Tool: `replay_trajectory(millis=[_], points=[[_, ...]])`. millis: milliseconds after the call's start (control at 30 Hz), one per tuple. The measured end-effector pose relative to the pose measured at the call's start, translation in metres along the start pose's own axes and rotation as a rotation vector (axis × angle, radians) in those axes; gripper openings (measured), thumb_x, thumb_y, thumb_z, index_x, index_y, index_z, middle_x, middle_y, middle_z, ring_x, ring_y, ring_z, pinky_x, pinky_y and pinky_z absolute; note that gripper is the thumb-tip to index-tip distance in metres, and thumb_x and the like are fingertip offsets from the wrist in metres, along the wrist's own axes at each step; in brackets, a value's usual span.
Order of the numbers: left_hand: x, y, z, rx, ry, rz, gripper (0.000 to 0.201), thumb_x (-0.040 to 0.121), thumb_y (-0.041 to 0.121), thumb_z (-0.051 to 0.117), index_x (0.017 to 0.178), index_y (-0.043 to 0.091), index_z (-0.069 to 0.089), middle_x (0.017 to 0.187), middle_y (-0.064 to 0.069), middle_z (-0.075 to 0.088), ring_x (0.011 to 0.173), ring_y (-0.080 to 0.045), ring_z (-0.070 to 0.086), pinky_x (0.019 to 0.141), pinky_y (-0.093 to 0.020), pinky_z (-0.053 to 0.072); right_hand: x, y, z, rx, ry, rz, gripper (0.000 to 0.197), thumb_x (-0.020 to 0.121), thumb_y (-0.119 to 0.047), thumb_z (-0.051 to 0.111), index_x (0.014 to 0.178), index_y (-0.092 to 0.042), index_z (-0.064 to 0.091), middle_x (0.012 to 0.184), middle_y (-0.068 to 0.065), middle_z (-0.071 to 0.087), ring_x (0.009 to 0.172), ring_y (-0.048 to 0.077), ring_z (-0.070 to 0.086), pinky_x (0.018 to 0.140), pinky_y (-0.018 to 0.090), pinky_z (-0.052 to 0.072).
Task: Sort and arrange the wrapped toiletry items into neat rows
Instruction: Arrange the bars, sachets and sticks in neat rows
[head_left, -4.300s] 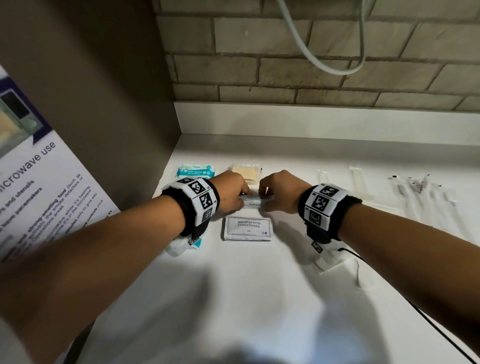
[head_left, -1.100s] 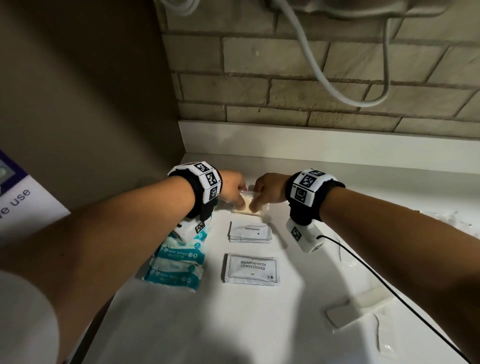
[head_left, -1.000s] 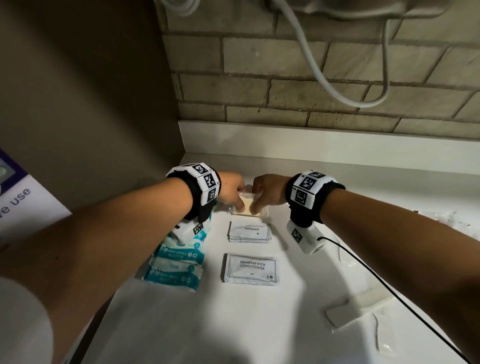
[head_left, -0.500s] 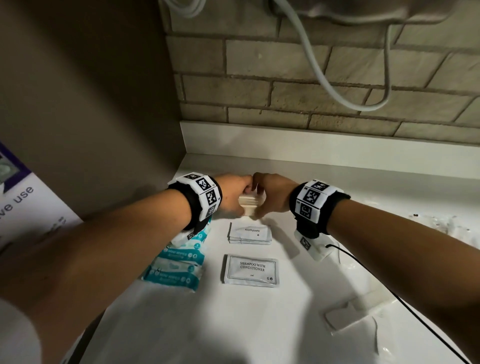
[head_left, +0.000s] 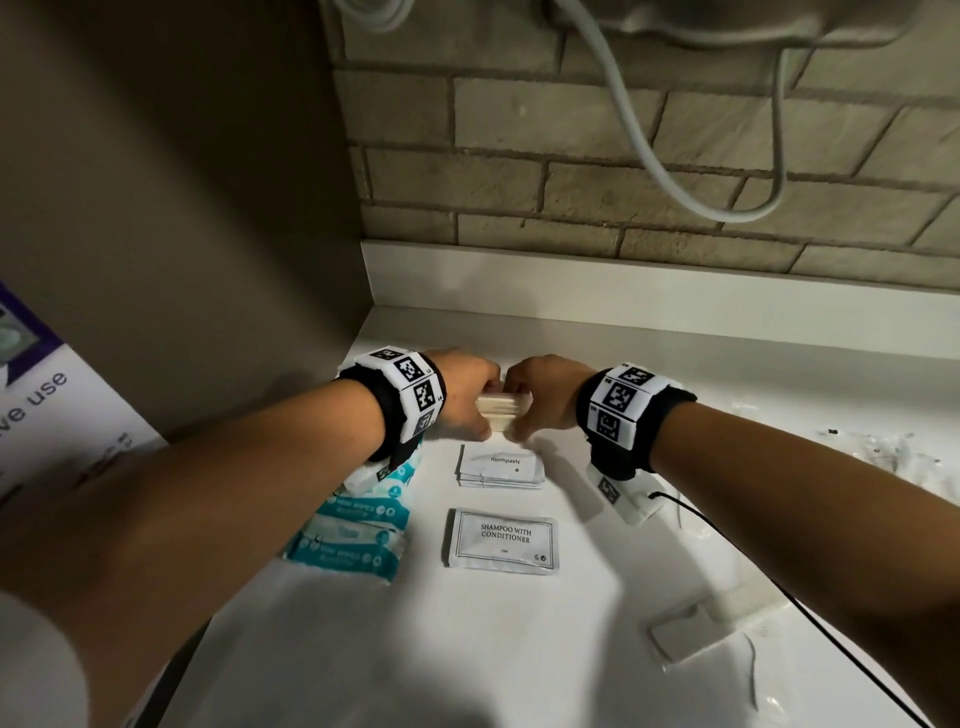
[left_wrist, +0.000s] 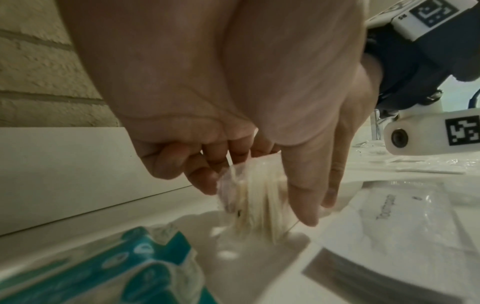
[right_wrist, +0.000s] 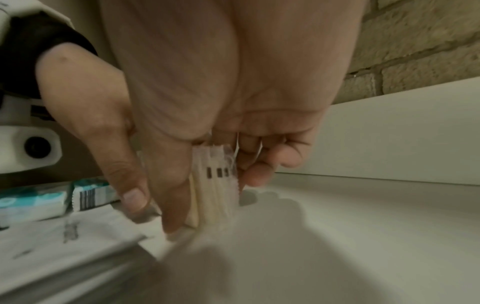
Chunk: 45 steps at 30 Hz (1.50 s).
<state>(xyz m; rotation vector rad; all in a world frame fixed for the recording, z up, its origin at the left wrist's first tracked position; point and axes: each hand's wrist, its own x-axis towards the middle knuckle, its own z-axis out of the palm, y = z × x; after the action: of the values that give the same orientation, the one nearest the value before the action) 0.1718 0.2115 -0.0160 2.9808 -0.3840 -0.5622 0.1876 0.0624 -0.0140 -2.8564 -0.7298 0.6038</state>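
Both hands hold one upright stack of cream sachets in clear wrap (head_left: 505, 410) (left_wrist: 255, 202) (right_wrist: 215, 193) on edge, low over the white counter (head_left: 519, 649). My left hand (head_left: 467, 397) grips its left end, my right hand (head_left: 537, 397) its right end, thumbs toward me. Just in front lies a stack of white toothpaste sachets (head_left: 500, 466) (left_wrist: 394, 218). Nearer still lies a shampoo with conditioner sachet (head_left: 503, 540). Teal mini wipes packs (head_left: 350, 535) (left_wrist: 109, 267) (right_wrist: 46, 201) lie in a column to the left, partly under my left wrist.
A brick wall (head_left: 571, 171) and a white upstand close the back; a dark side panel (head_left: 208, 208) closes the left. A grey cable (head_left: 644, 130) hangs above. Clear-wrapped items (head_left: 883, 452) lie far right, a flat white wrapped piece (head_left: 696, 629) near right.
The cream sachets lay flat at the back a second ago. Both hands have gathered them into a stack and stood it on edge between them.
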Motion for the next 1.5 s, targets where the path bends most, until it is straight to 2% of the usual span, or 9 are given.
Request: replay_trajectory(millis=[167,300,400,600,800,1067,1233,1333,1500], points=[[0.001,0.000,-0.004,-0.014,0.010,0.009,0.029,0.069,0.040,0.072,0.094,0.029,0.061,0.088,0.003,0.067,0.079,-0.022,0.064,0.074,-0.034,0.055,0.001,0.003,-0.001,0.011,0.042,-0.003,0.039,0.070,-0.033,0.077,0.105,-0.019,0.065,0.099,0.003,0.069,0.088,0.023,0.061,0.071,0.027,0.043],[-0.001,0.000,-0.005,-0.028,0.012,0.024,0.035,0.066,0.042,0.075,0.094,0.032,0.058,0.087,0.006,0.067,0.078,-0.019,0.065,0.074,-0.034,0.056,-0.001,0.005,-0.002,0.012,0.029,0.007,0.048,0.067,-0.035,0.080,0.109,-0.020,0.063,0.100,0.001,0.066,0.092,0.022,0.061,0.073,0.027,0.043],[-0.002,0.001,0.000,-0.032,0.011,0.025,0.037,0.065,0.043,0.077,0.096,0.032,0.058,0.089,0.008,0.066,0.078,-0.017,0.064,0.073,-0.032,0.056,0.000,0.005,0.001,0.019,0.011,0.009,0.050,0.067,-0.035,0.081,0.110,-0.020,0.063,0.103,0.001,0.067,0.087,0.019,0.056,0.073,0.027,0.042],[-0.002,0.001,-0.002,-0.012,0.030,0.020,0.032,0.067,0.043,0.075,0.091,0.031,0.056,0.089,0.004,0.065,0.078,-0.020,0.063,0.072,-0.032,0.054,0.000,0.006,0.003,0.009,0.037,0.000,0.041,0.070,-0.036,0.078,0.105,-0.019,0.063,0.090,-0.002,0.061,0.083,0.021,0.055,0.070,0.026,0.040],[-0.002,-0.001,-0.008,-0.047,0.050,0.024,0.034,0.067,0.042,0.077,0.094,0.030,0.061,0.090,0.004,0.068,0.079,-0.020,0.063,0.074,-0.034,0.054,-0.001,0.008,-0.002,0.028,0.062,0.007,0.039,0.070,-0.035,0.080,0.100,-0.016,0.063,0.088,0.000,0.060,0.082,0.022,0.055,0.070,0.028,0.040],[-0.004,-0.011,-0.008,-0.216,0.064,-0.011,0.046,0.075,0.037,0.079,0.115,0.020,0.063,0.107,0.002,0.065,0.097,-0.020,0.062,0.088,-0.031,0.050,0.001,0.010,-0.004,0.063,0.049,0.030,0.043,0.070,-0.037,0.081,0.100,-0.012,0.064,0.087,0.002,0.060,0.083,0.023,0.054,0.069,0.026,0.037],[-0.006,-0.014,-0.008,-0.288,0.114,-0.030,0.042,0.075,0.031,0.080,0.111,0.015,0.063,0.096,0.002,0.059,0.084,-0.015,0.055,0.069,-0.024,0.043,0.001,0.011,-0.004,0.145,0.055,0.054,0.061,0.066,-0.038,0.085,0.116,-0.011,0.060,0.110,0.003,0.063,0.097,0.022,0.057,0.079,0.028,0.044],[-0.005,-0.015,-0.011,-0.308,0.100,-0.048,0.037,0.076,0.030,0.080,0.107,0.015,0.064,0.092,0.003,0.059,0.081,-0.014,0.054,0.067,-0.024,0.042,-0.002,0.012,-0.007,0.223,0.058,0.062,0.063,0.066,-0.035,0.086,0.117,-0.010,0.059,0.105,-0.002,0.057,0.090,0.016,0.052,0.075,0.023,0.039],[-0.005,-0.015,-0.015,-0.354,0.059,-0.085,0.041,0.079,0.030,0.077,0.112,0.016,0.059,0.096,0.001,0.059,0.085,-0.018,0.056,0.073,-0.028,0.045,0.001,0.014,-0.011,0.420,-0.058,0.132,0.063,0.072,-0.026,0.083,0.123,-0.003,0.054,0.101,0.006,0.063,0.062,0.011,0.062,0.058,0.017,0.052]])
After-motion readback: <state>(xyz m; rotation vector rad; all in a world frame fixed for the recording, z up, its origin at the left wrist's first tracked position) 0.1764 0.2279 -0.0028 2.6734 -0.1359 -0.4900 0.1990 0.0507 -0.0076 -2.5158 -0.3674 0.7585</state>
